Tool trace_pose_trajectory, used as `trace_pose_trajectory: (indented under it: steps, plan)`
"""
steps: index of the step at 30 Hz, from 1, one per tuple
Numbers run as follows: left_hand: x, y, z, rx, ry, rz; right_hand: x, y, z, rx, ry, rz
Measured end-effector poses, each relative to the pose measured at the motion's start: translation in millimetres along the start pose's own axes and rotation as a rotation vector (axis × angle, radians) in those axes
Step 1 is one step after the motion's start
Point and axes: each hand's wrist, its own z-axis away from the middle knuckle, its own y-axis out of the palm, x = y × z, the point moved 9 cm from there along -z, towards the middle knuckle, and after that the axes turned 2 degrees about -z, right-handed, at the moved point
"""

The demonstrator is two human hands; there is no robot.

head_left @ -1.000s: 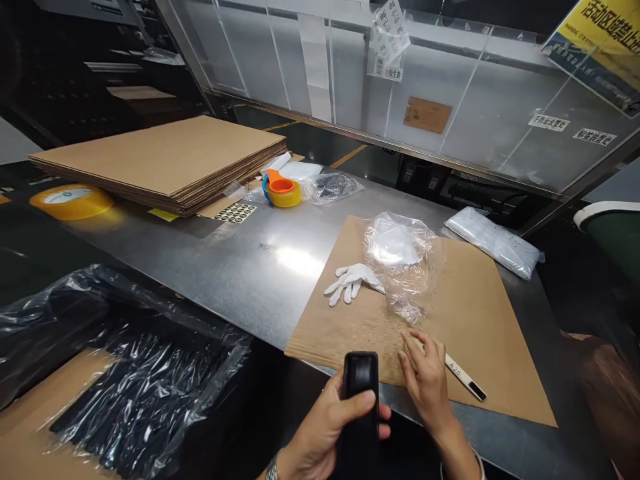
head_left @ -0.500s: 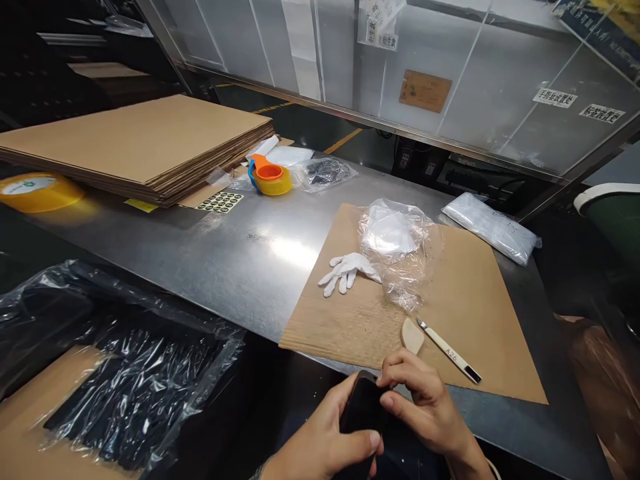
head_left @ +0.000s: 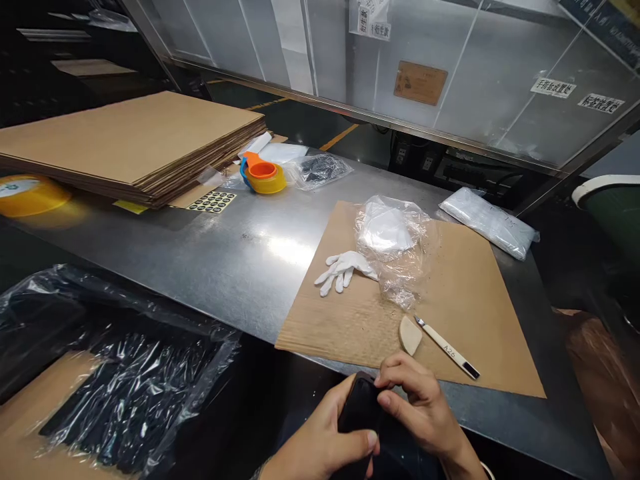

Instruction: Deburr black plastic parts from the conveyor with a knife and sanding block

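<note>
My left hand (head_left: 333,430) grips a black flat piece with a rounded corner (head_left: 361,403), its thumb lying across the front. Its kind is hard to make out against the dark background. At the piece's upper right edge, my right hand (head_left: 417,403) has curled fingers, with the index fingertip and thumb pressed close to the rim. Just beyond the hands, a beige wedge-shaped pad (head_left: 410,335) and a craft knife (head_left: 447,348) marked A26 lie on a cardboard sheet (head_left: 480,293). A white glove (head_left: 345,270) is farther up the sheet.
Crumpled clear plastic bags (head_left: 395,240) cover part of the sheet. On the metal table (head_left: 240,260) are an orange tape dispenser (head_left: 263,175), a stack of cardboard (head_left: 150,140) and a plastic-wrapped pack (head_left: 490,223). A plastic-lined box (head_left: 140,393) stands lower left.
The view has shifted slightly, so the table's things sit a little farther left. Both hands keep nearly the same hold on the black piece.
</note>
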Motion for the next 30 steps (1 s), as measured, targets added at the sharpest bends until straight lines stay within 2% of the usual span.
trace_pose_trajectory:
  steps: [3, 6, 8, 11, 13, 16, 18, 21, 23, 25, 27, 30]
  plan:
    - [4, -0.6, -1, -0.010, -0.014, 0.017, -4, 2, 1, -0.027, 0.008, -0.008]
    - [9, -0.3, -2, -0.022, -0.065, 0.130, -18, -7, 3, -0.147, 0.062, 0.014]
    - [9, -2.3, -2, -0.056, -0.084, 0.251, -30, -29, 9, -0.302, 0.120, 0.208]
    - [4, -7.8, 0, -0.111, -0.074, 0.433, -44, -72, 23, -0.489, 0.183, 0.554]
    - [5, -7.3, -1, -0.095, -0.119, 0.504, -56, -97, 29, -0.517, 0.208, 0.673]
    - [6, -10.6, -4, -0.101, -0.144, 0.539, -75, -120, 33, -0.470, 0.257, 0.806]
    - [5, -18.1, -7, -0.163, -0.108, 0.578, -84, -128, 35, -0.450, 0.290, 0.855]
    - [3, -30.0, -10, -0.289, -0.064, 0.677, -81, -133, 42, -0.505, 0.345, 0.892]
    - [-1, -37.8, -11, -0.374, -0.018, 0.730, -71, -124, 47, -0.523, 0.374, 0.871]
    - [-7, -44.6, -11, -0.438, 0.049, 0.756, -59, -99, 48, -0.455, 0.400, 0.728]
    - [-13, -48.7, -12, -0.471, 0.105, 0.768, -46, -61, 46, -0.311, 0.411, 0.476]
    - [-16, -52.8, -11, -0.512, 0.141, 0.785, -16, -2, 39, -0.093, 0.324, 0.312]
